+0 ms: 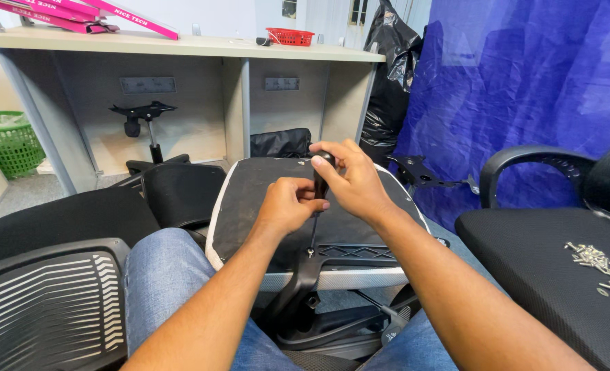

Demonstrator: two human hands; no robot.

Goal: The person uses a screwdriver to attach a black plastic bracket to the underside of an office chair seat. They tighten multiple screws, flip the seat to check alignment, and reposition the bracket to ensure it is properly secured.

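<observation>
The right hand (353,182) was wrapped around the black handle of a screwdriver (317,206), its thumb laid over the top end. The left hand (288,205) gripped the same tool just below, fingers curled at the base of the handle where the thin metal shaft began. The screwdriver stood nearly upright, tilted slightly, with its tip down on a small screw (309,253) in the black plastic armrest bracket (318,264).

That bracket ran along the near edge of an upturned chair seat (263,199), whose dark, scuffed underside was rimmed in pale grey. The seat rested against the person's jeans-clad knee (167,275), with the bracket's arm curving down between the legs towards the floor.

To the left lay a white-slatted mesh chair back (51,302) and a black seat cushion (64,220), both close beside the knee. To the right stood a black office chair (545,254), near the right forearm; a scatter of silver screws (596,264) lay on its seat. A blue sheet (511,82) hung behind it. Further off, a grey desk (181,48) spanned the back, with a gas-lift chair base (147,130) under it, a red basket (290,36) on top, and a green basket (6,141) at far left.
</observation>
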